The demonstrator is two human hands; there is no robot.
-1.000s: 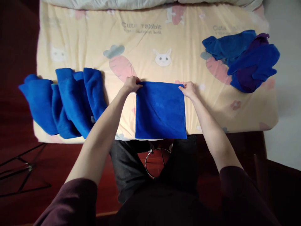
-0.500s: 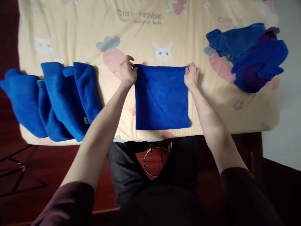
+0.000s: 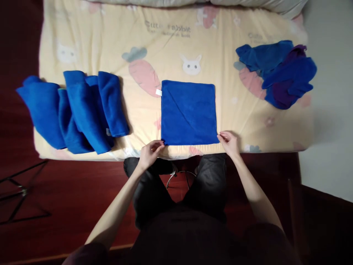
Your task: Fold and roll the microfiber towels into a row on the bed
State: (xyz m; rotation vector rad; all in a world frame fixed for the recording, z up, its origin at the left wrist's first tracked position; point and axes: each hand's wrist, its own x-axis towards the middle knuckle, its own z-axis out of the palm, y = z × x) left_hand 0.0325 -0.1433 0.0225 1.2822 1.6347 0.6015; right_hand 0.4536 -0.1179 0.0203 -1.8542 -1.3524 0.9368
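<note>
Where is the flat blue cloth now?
In the head view, the flat blue cloth lies centrally, below the printed rabbit, its near corners at left hand and right hand.

One view looks from the person's own head, facing forward and steeply down over the near edge of a cream fabric bed sheet printed with rabbits and carrots (image 3: 226, 73). It is near enough to hold the bare left hand (image 3: 150, 152), the bare right hand (image 3: 229, 142) and a flat, square blue cloth (image 3: 189, 113) around the centre, yet reaches puffy pale bedding (image 3: 171, 3) far off and a plain grey wall (image 3: 331, 92) at right.
</note>
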